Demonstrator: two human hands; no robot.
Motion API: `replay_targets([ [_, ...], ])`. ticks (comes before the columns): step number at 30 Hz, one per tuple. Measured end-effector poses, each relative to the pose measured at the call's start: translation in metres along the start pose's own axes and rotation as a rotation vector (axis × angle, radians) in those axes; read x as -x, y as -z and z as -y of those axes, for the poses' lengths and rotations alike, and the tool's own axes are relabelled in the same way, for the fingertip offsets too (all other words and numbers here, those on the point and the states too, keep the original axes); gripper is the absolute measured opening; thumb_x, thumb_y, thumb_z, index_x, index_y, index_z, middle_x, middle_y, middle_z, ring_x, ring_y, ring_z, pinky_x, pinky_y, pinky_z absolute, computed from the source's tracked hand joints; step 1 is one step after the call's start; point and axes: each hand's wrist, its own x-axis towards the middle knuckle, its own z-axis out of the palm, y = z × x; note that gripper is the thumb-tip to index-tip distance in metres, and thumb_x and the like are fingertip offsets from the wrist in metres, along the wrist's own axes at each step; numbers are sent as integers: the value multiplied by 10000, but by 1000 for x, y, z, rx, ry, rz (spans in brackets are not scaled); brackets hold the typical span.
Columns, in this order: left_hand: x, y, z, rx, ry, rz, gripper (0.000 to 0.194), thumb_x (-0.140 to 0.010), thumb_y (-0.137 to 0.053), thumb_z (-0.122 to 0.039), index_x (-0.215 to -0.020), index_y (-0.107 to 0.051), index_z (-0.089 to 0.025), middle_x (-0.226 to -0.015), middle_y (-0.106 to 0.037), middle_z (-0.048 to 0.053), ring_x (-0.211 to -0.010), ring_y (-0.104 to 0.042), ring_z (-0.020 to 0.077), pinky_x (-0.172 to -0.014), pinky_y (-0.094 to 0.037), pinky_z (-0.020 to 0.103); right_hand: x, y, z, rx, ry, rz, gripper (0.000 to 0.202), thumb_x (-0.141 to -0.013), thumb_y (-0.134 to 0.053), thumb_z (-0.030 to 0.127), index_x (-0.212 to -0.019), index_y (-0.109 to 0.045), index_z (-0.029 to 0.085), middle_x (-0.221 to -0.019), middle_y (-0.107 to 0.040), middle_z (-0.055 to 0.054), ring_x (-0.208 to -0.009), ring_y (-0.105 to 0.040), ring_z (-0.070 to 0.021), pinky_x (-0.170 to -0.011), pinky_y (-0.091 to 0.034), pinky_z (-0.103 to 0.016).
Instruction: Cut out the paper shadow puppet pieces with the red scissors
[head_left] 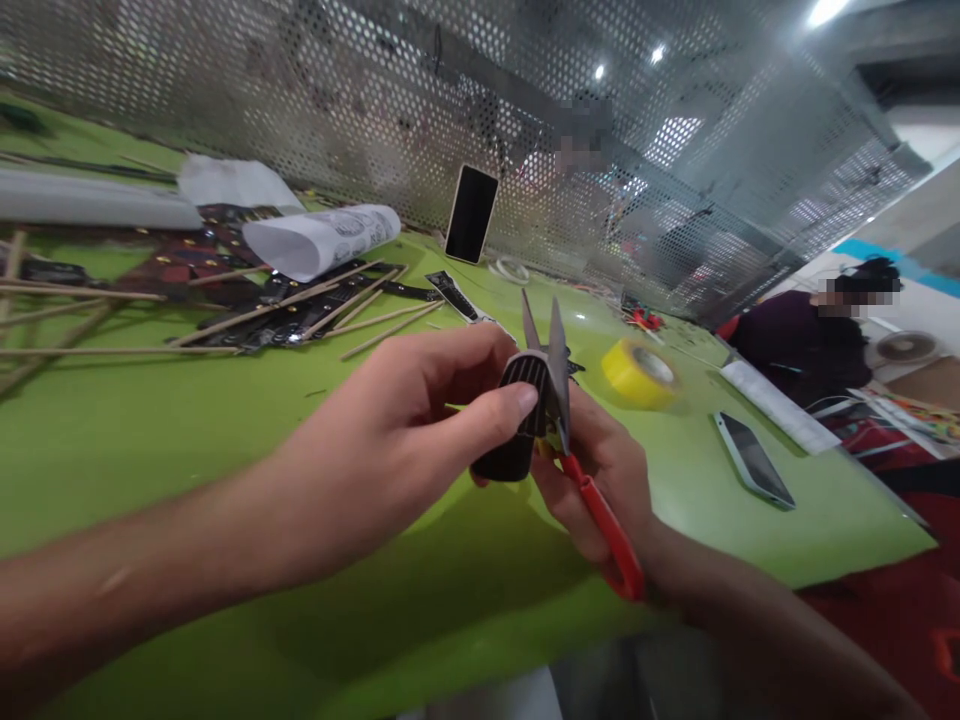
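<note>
Text, numbers — none legible

Low passage is left over the green tabletop (165, 425) on the left, between left forearm and sticks (277, 303). Far left is blocked by those sticks plus rolled paper (322, 242). Rear is walled off by perforated metal screen (337, 100); upright dark-faced device (472, 213) is stood before it. Centre is occupied: black striped piece (506, 455) gripped by left hand (409, 440), scissors (577, 475) held by right hand (600, 460), blades spread and pointed rearward. On the right, a lane is left between tape roll (626, 375) and flat phone (754, 460).
</note>
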Motion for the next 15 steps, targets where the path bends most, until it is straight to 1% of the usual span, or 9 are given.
replay_targets([
  [2,-1,-2,3,45,2,-7,277,-994,-671,-282,-751,-553,-223,-721,-646,-11,-693,-671,137,-614,-592,206,0,-3,-3,6,-26,-29,240,-843,-670,87,-1006,-701,260,-931,-594,-10,-839,-601,-199,-695,-539,-333],
  [5,-1,-4,6,134,29,-22,206,-960,-738,-239,-830,-579,-224,-760,-670,-25,-712,-703,136,-655,-628,206,0,-6,-6,-51,-49,-25,237,-860,-685,105,-1029,-712,269,-940,-592,-20,-817,-594,-205,-648,-543,-331],
  [8,-1,-4,5,184,48,8,163,-991,-694,-183,-880,-580,-220,-792,-721,-21,-678,-744,138,-661,-659,223,0,-7,-7,-61,-54,-21,213,-876,-741,177,-1060,-716,282,-910,-589,-18,-785,-594,-212,-621,-538,-338],
  [11,-2,-5,3,156,52,6,205,-1014,-626,-110,-829,-614,-197,-728,-690,-30,-588,-684,98,-594,-620,187,0,-5,-3,-30,-71,-43,144,-902,-768,233,-1029,-717,279,-905,-597,-15,-779,-594,-204,-649,-547,-341],
  [13,-4,-6,1,137,33,-16,257,-1008,-623,-90,-768,-635,-183,-669,-639,-42,-546,-621,75,-524,-570,156,-1,-2,0,-11,-77,-53,84,-938,-742,239,-1004,-710,281,-912,-608,-13,-800,-600,-202,-676,-552,-337],
  [15,-5,-7,-1,134,19,-28,298,-1010,-615,-90,-726,-640,-176,-639,-619,-48,-516,-593,64,-479,-549,144,-1,-1,2,1,-76,-58,65,-953,-717,226,-975,-697,283,-917,-618,-11,-827,-609,-205,-700,-556,-335],
])
